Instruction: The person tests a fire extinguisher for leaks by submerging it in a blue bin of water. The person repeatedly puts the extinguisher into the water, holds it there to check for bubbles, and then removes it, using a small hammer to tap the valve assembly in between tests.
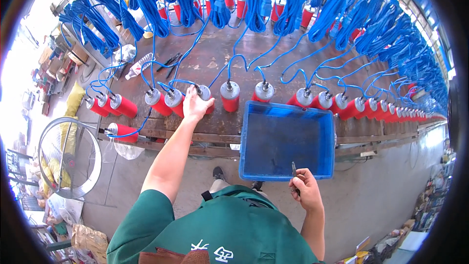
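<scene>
A red cylinder point(204, 91) (grey-capped) stands on the table point(215, 49), a slim dark tool point(294, 170) held well apart.

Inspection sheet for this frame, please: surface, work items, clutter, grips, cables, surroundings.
Surface: brown worktable, worn, with pale patches.
Work items: red cylinders with silver tops, mostly in a row along the near edge; blue bin overhanging that edge.
Clutter: clear plastic bottle and dark hand tools, far side of the row, toward the left.
Left grip: touching a cylinder left of the bin; firmness unclear.
Right grip: holding a slim dark tool, exact kind unclear.
Cables: blue bundles across the far side; thin blue leads reach cylinder tops.
Surroundings: large metal ring and yellow sacks at left.
</scene>
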Motion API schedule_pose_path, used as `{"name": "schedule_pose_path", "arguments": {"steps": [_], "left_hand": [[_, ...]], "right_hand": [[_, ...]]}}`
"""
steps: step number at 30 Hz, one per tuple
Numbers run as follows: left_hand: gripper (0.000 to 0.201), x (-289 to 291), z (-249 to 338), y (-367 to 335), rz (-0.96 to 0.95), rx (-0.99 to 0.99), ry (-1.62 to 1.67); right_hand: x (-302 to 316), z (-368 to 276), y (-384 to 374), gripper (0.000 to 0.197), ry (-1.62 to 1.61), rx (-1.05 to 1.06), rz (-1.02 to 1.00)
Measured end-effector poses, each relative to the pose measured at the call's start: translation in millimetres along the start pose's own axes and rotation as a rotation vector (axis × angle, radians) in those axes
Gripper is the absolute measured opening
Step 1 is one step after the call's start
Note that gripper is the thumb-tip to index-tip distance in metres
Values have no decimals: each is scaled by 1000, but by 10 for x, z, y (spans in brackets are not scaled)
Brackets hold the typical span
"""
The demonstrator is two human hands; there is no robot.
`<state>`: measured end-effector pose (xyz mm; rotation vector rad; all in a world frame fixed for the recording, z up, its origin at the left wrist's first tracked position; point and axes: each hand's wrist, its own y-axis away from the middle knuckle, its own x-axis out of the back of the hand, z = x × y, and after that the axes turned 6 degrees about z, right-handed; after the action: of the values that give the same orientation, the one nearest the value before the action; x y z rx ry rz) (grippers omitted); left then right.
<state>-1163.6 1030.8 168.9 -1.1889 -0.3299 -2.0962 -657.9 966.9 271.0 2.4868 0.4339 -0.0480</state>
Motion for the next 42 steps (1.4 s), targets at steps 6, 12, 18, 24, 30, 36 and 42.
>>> {"name": "schedule_pose_path", "arguments": {"steps": [6, 12, 18, 24, 30, 36, 42], "left_hand": [[73, 400, 217, 591, 117, -170, 216], [71, 1203, 949, 1128, -19, -176, 417], [50, 1148, 1021, 1575, -92, 275, 1205], [49, 621, 847, 1792, -106, 609, 1231], [62, 419, 631, 1917, -221, 750, 1275], [72, 326, 585, 1978, -349, 781, 1370], [73, 283, 608, 1954, -368, 743, 1389]], "right_hand": [[-56, 4, 80, 34, 88, 94, 11], [-91, -176, 56, 43, 119, 167, -66], [-149, -392, 93, 36, 228, 217, -48], [-9, -302, -108, 21, 218, 295, 43], [1, -273, -273, 23, 77, 217, -25], [-92, -279, -526, 28, 207, 320, -87], [-138, -361, -587, 25, 353, 387, -149]]}}
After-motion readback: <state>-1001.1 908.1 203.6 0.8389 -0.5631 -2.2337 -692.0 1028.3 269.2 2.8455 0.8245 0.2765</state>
